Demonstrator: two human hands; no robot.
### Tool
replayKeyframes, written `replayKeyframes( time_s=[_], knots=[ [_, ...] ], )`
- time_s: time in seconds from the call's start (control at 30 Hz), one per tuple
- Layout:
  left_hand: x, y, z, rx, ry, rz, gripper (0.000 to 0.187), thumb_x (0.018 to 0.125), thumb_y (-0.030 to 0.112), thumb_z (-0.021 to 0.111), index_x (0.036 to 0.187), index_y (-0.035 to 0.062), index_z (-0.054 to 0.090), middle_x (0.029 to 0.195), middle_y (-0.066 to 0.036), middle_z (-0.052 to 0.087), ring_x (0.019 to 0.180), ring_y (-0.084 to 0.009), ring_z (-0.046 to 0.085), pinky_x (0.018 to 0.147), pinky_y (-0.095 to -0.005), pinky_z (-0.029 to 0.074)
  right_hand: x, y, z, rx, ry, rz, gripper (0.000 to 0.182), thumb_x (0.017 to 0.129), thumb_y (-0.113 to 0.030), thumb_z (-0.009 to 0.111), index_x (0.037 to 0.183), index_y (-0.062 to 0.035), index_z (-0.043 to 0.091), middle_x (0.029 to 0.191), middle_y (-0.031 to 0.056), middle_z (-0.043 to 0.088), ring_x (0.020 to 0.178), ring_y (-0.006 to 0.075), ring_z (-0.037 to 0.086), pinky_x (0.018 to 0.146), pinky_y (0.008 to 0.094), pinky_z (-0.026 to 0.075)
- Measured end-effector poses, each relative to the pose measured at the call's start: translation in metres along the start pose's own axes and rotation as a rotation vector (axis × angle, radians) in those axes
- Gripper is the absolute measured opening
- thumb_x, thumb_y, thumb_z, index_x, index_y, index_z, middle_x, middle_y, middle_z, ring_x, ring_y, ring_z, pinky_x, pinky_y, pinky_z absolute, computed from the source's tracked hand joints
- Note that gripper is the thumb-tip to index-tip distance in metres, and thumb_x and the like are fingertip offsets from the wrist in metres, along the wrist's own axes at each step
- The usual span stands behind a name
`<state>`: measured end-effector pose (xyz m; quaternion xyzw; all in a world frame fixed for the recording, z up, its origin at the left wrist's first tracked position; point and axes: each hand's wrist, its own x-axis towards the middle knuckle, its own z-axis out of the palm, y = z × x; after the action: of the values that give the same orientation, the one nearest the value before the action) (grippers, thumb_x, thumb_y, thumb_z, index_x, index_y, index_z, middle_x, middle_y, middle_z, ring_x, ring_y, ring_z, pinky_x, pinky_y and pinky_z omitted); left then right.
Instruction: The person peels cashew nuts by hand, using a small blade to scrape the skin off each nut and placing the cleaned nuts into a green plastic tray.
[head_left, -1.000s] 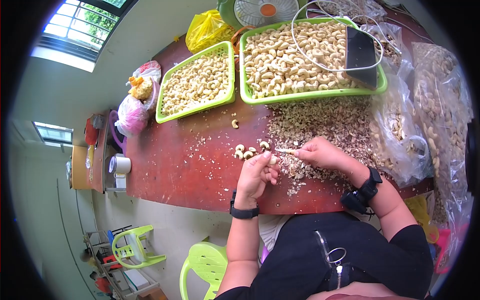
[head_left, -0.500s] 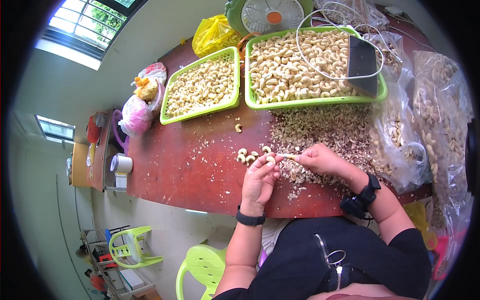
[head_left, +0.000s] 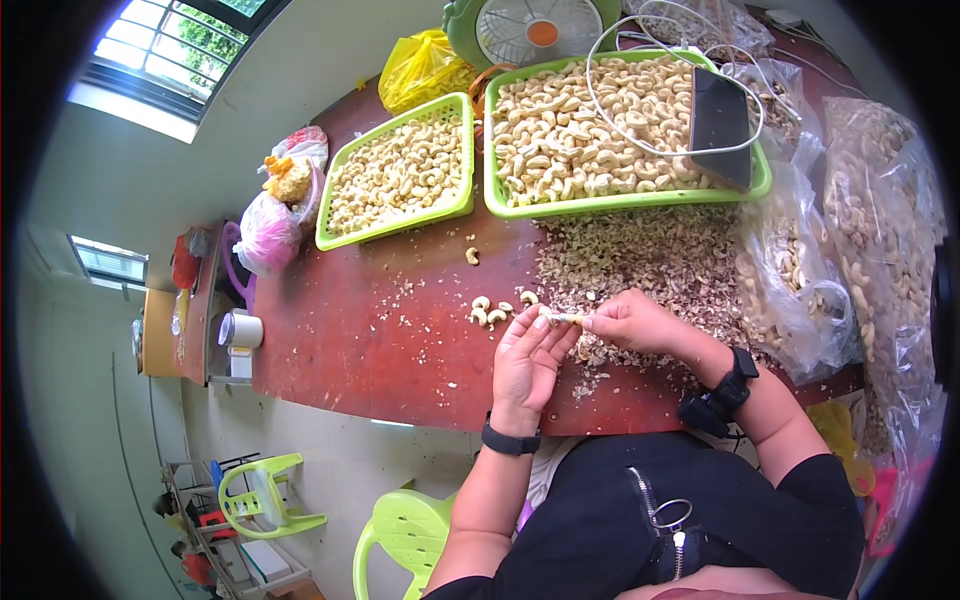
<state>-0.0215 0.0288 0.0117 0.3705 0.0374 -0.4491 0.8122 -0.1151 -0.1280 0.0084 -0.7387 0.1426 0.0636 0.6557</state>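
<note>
My left hand [head_left: 528, 360] holds a cashew between thumb and fingertips, largely hidden by the fingers. In my right hand [head_left: 632, 322] is a small knife [head_left: 568, 318] with a yellowish handle, its tip touching the cashew. Several loose cashews [head_left: 497, 316] lie on the red table [head_left: 350, 340] just beyond my left hand, with another single cashew [head_left: 472, 256] farther off. A heap of husk flakes [head_left: 650, 260] spreads beyond and beneath my right hand.
A large green basket [head_left: 630, 205] of cashews bears a phone [head_left: 722, 130] and white cable. A smaller basket [head_left: 400, 232] stands left of it, a fan [head_left: 540, 30] behind. Plastic bags [head_left: 880, 230] line the right. A green chair [head_left: 405, 530] is below the table edge.
My left hand has shifted slightly right and turned, its palm more open to view. The cashew is now more hidden by its fingers. The knife and my right hand are slightly lower.
</note>
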Motion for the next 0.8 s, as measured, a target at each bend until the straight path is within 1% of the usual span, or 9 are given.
replayKeyframes(
  time_s=[0.17, 0.23, 0.33, 0.4, 0.53, 0.6, 0.73, 0.8],
  knots=[
    [-0.003, 0.000, 0.005, -0.005, -0.045, 0.035, 0.024, 0.082, 0.000, 0.046, 0.106, 0.0018, 0.044, 0.096, -0.013, 0.054, 0.094, -0.0268, 0.053, 0.084, -0.0412, 0.045, 0.000, 0.000, 0.001, 0.011, -0.014, -0.002, 0.038, 0.081, -0.035, 0.052, 0.060, -0.0032, 0.058, 0.046, -0.0012, 0.046, 0.042, 0.0064, 0.040, 0.041, 0.0237, 0.033],
    [-0.005, 0.000, 0.007, -0.003, -0.057, 0.050, 0.023, 0.082, 0.000, 0.046, 0.105, 0.0018, 0.045, 0.096, -0.014, 0.054, 0.095, -0.0271, 0.053, 0.084, -0.0414, 0.046, 0.001, 0.001, 0.001, 0.077, -0.017, 0.014, 0.038, 0.082, -0.034, 0.053, 0.060, -0.0036, 0.058, 0.045, -0.0019, 0.045, 0.042, 0.0059, 0.039, 0.040, 0.0228, 0.032],
    [-0.006, -0.002, 0.008, 0.034, -0.063, 0.100, 0.020, 0.081, -0.002, 0.048, 0.101, 0.0018, 0.049, 0.095, -0.014, 0.055, 0.096, -0.0271, 0.053, 0.082, -0.0407, 0.047, 0.001, 0.001, 0.001, 0.083, -0.034, 0.001, 0.038, 0.082, -0.034, 0.053, 0.059, -0.0041, 0.058, 0.045, -0.0028, 0.044, 0.042, 0.0053, 0.038, 0.039, 0.0221, 0.030],
    [-0.007, -0.003, 0.010, 0.039, -0.027, 0.130, 0.019, 0.080, -0.003, 0.049, 0.098, 0.0020, 0.051, 0.092, -0.013, 0.056, 0.095, -0.0267, 0.054, 0.080, -0.0390, 0.049, 0.002, 0.002, 0.001, 0.084, -0.036, 0.004, 0.038, 0.082, -0.034, 0.053, 0.059, -0.0043, 0.058, 0.045, -0.0030, 0.044, 0.041, 0.0051, 0.038, 0.039, 0.0220, 0.030],
    [-0.007, -0.005, 0.012, 0.059, -0.010, 0.146, 0.020, 0.079, -0.004, 0.050, 0.098, 0.0014, 0.050, 0.093, -0.013, 0.056, 0.093, -0.0268, 0.055, 0.078, -0.0376, 0.051, 0.003, 0.004, 0.001, 0.084, -0.035, -0.003, 0.038, 0.081, -0.035, 0.053, 0.058, -0.0046, 0.057, 0.045, -0.0032, 0.043, 0.041, 0.0049, 0.037, 0.039, 0.0219, 0.029],
    [-0.007, -0.005, 0.014, 0.043, 0.009, 0.168, 0.020, 0.077, -0.004, 0.052, 0.096, 0.0000, 0.047, 0.091, -0.013, 0.055, 0.090, -0.0253, 0.056, 0.074, -0.0355, 0.052, 0.003, 0.005, 0.001, 0.090, -0.029, -0.008, 0.038, 0.081, -0.035, 0.053, 0.058, -0.0047, 0.057, 0.045, -0.0036, 0.043, 0.041, 0.0046, 0.036, 0.039, 0.0218, 0.029],
    [-0.006, -0.005, 0.013, 0.040, 0.011, 0.160, 0.018, 0.077, -0.005, 0.052, 0.094, -0.0005, 0.047, 0.090, -0.013, 0.054, 0.089, -0.0256, 0.056, 0.073, -0.0351, 0.053, 0.002, 0.001, 0.001, 0.129, -0.034, 0.010, 0.038, 0.082, -0.033, 0.053, 0.057, -0.0048, 0.056, 0.045, -0.0049, 0.041, 0.041, 0.0038, 0.034, 0.038, 0.0216, 0.026],
    [-0.006, -0.005, 0.014, 0.078, 0.015, 0.187, 0.018, 0.077, -0.006, 0.051, 0.093, -0.0008, 0.046, 0.090, -0.013, 0.054, 0.088, -0.0258, 0.056, 0.072, -0.0350, 0.053, 0.003, 0.002, 0.001, 0.114, -0.039, 0.003, 0.037, 0.082, -0.032, 0.054, 0.057, -0.0048, 0.056, 0.045, -0.0052, 0.041, 0.041, 0.0035, 0.033, 0.038, 0.0214, 0.026]
  ],
)
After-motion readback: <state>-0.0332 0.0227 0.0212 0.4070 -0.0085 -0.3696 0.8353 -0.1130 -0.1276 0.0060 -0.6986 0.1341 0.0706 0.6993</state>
